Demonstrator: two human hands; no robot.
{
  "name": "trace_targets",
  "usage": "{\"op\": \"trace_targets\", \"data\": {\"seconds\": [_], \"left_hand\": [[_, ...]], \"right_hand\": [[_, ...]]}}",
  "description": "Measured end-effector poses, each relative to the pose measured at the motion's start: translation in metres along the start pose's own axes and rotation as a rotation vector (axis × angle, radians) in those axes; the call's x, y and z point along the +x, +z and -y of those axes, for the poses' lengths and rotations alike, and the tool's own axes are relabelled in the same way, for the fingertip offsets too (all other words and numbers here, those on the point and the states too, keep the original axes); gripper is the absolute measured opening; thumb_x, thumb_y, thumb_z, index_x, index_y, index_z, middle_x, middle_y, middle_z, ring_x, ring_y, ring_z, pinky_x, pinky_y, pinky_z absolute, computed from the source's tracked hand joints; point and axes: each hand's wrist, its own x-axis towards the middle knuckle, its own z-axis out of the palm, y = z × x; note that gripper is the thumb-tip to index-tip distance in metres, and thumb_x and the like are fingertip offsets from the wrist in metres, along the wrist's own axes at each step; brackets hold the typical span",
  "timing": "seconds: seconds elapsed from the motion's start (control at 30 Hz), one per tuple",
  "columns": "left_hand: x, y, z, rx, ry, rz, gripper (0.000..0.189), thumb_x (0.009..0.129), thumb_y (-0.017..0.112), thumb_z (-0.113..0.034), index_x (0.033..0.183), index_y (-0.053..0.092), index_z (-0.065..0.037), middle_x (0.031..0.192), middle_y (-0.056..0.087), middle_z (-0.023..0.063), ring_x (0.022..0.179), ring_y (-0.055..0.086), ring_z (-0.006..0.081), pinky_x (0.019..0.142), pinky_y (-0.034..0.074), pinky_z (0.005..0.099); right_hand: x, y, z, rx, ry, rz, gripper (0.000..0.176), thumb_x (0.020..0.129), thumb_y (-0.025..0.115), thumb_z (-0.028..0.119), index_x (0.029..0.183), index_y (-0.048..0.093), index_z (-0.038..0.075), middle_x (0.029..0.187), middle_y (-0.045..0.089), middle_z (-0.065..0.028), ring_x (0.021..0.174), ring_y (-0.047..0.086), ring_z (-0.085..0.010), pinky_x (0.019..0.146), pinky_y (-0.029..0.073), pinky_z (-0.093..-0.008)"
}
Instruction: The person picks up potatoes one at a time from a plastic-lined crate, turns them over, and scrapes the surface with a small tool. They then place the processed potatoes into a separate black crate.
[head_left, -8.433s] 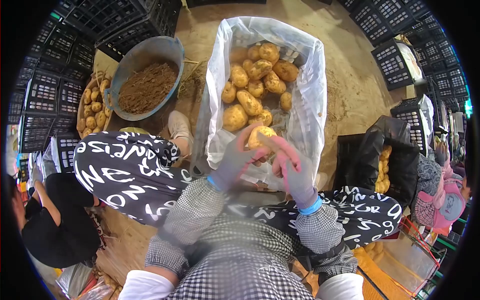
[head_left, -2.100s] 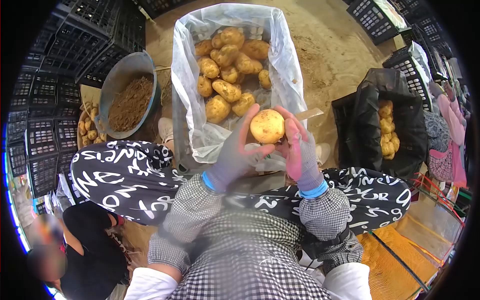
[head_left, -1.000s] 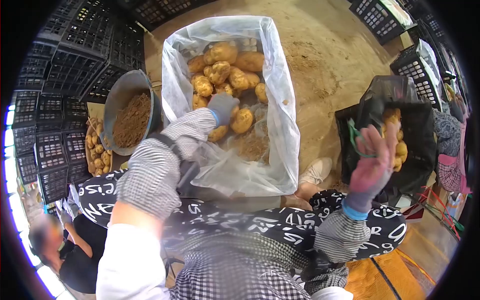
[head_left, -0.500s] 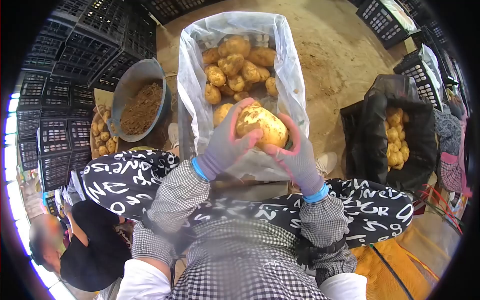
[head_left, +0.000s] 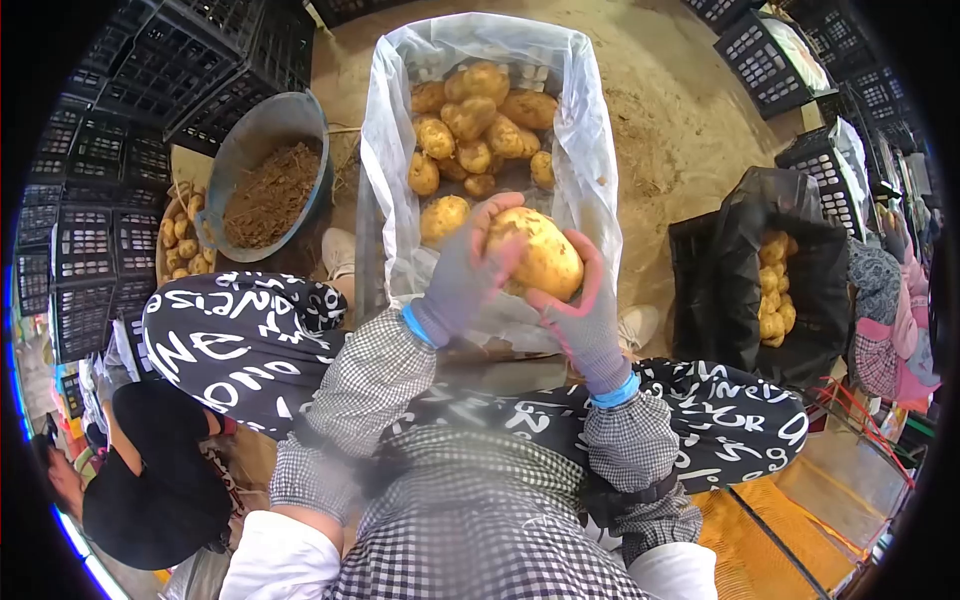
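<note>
Between my two gloved hands is a large yellow potato point(head_left: 540, 255) with brown soil specks on its skin. My left hand point(head_left: 468, 268) grips its left side, with the fingers over the far edge and the thumb on its face. My right hand point(head_left: 588, 315) cups the right and lower side, fingers and thumb apart around it. Both are above the near half of a crate lined with white plastic film point(head_left: 590, 150). Several soil-marked potatoes point(head_left: 475, 120) lie piled at the crate's far end, and one more potato point(head_left: 444, 218) rests just beyond my left hand.
At left stands a blue-grey tub point(head_left: 318, 180) of brown soil, beside a container of potatoes point(head_left: 180, 240). A black-lined crate point(head_left: 715, 300) with potatoes is at right. Stacked black crates point(head_left: 215, 60) rise at far left. Another person point(head_left: 150, 480) is at lower left.
The potato has turned in my hands, showing a cleaner yellow face with less soil. My left thumb has shifted across it. The whole view has moved slightly.
</note>
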Motion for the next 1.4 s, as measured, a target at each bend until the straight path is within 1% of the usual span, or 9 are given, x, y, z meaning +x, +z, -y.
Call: {"op": "trace_targets", "data": {"seconds": [0.2, 0.3, 0.47, 0.57, 0.77, 0.97, 1.2, 1.3, 1.4], "left_hand": [[-0.005, 0.001, -0.014, 0.239, 0.284, 0.201, 0.067, 0.081, 0.079, -0.016, 0.138, 0.048, 0.001, 0.132, 0.053, 0.0098, 0.12, 0.054, 0.0156, 0.099, 0.047, 0.0287], [-0.007, 0.003, -0.025, -0.1, -0.045, 0.193, 0.066, 0.083, 0.079, -0.021, 0.137, 0.049, 0.001, 0.133, 0.053, 0.0096, 0.121, 0.053, 0.0153, 0.099, 0.047, 0.0288], [0.001, -0.007, -0.017, -0.206, -0.095, 0.262, 0.068, 0.085, 0.078, -0.03, 0.137, 0.049, 0.001, 0.132, 0.053, 0.0089, 0.12, 0.053, 0.0146, 0.098, 0.048, 0.0287], [0.004, -0.013, -0.016, -0.196, -0.103, 0.282, 0.069, 0.084, 0.08, -0.026, 0.138, 0.049, 0.001, 0.131, 0.055, 0.0073, 0.116, 0.055, 0.0142, 0.099, 0.045, 0.0281], [0.001, 0.004, -0.014, 0.062, 0.127, 0.259, 0.077, 0.079, 0.083, -0.021, 0.143, 0.044, -0.002, 0.136, 0.05, 0.0092, 0.127, 0.048, 0.0161, 0.108, 0.039, 0.0309], [0.001, 0.009, -0.014, -0.19, -0.124, 0.27, 0.087, 0.074, 0.086, -0.01, 0.145, 0.036, -0.003, 0.133, 0.05, 0.0089, 0.125, 0.05, 0.0162, 0.107, 0.042, 0.0318], [-0.002, 0.007, 0.0, -0.356, -0.053, 0.346, 0.084, 0.073, 0.086, -0.013, 0.142, 0.04, -0.005, 0.133, 0.049, 0.0078, 0.119, 0.054, 0.0164, 0.102, 0.047, 0.0308], [0.001, 0.009, 0.001, 0.291, 0.178, 0.246, 0.073, 0.077, 0.083, -0.017, 0.138, 0.045, -0.004, 0.133, 0.051, 0.0077, 0.119, 0.054, 0.0168, 0.102, 0.046, 0.0308], [-0.002, 0.008, -0.006, -0.1, -0.115, 0.302, 0.067, 0.081, 0.08, -0.021, 0.137, 0.048, -0.002, 0.136, 0.05, 0.0088, 0.124, 0.052, 0.0179, 0.104, 0.045, 0.0309]], "right_hand": [[0.004, -0.01, 0.004, -0.131, -0.079, 0.048, 0.078, 0.062, 0.075, -0.003, 0.135, 0.049, 0.002, 0.123, 0.057, -0.0126, 0.116, 0.057, -0.0218, 0.097, 0.048, -0.0328], [0.007, -0.011, 0.012, -0.298, -0.156, -0.035, 0.075, 0.06, 0.073, -0.004, 0.132, 0.052, 0.002, 0.12, 0.058, -0.0125, 0.114, 0.059, -0.0232, 0.097, 0.048, -0.0333], [0.008, -0.012, 0.009, -0.344, -0.176, -0.093, 0.068, 0.065, 0.083, 0.007, 0.127, 0.056, 0.005, 0.115, 0.06, -0.0161, 0.105, 0.061, -0.0337, 0.088, 0.051, -0.0397], [0.005, -0.011, 0.003, -0.283, -0.12, -0.083, 0.069, 0.061, 0.073, -0.003, 0.128, 0.055, 0.003, 0.116, 0.058, -0.0135, 0.11, 0.061, -0.0262, 0.094, 0.049, -0.0345], [0.008, -0.014, 0.009, -0.477, -0.262, -0.181, 0.066, 0.063, 0.073, -0.003, 0.126, 0.056, 0.005, 0.119, 0.057, -0.0143, 0.113, 0.058, -0.0316, 0.097, 0.048, -0.0382], [0.021, -0.03, 0.01, -0.829, -0.705, -0.144, 0.068, 0.064, 0.074, 0.002, 0.129, 0.055, 0.004, 0.121, 0.056, -0.0167, 0.118, 0.052, -0.0372, 0.103, 0.043, -0.0432], [0.015, -0.048, 0.026, 0.007, -0.015, 0.103, 0.089, 0.07, 0.086, 0.015, 0.144, 0.04, -0.002, 0.136, 0.053, -0.0159, 0.121, 0.054, -0.0222, 0.101, 0.046, -0.0333], [0.012, -0.05, 0.021, -0.018, 0.003, 0.11, 0.094, 0.068, 0.09, 0.018, 0.145, 0.04, -0.003, 0.137, 0.052, -0.0141, 0.121, 0.053, -0.0181, 0.1, 0.046, -0.0302], [0.011, -0.053, 0.03, 0.009, 0.106, 0.137, 0.094, 0.067, 0.091, 0.019, 0.143, 0.042, -0.004, 0.132, 0.055, -0.0119, 0.119, 0.054, -0.0168, 0.099, 0.046, -0.0301]]}}
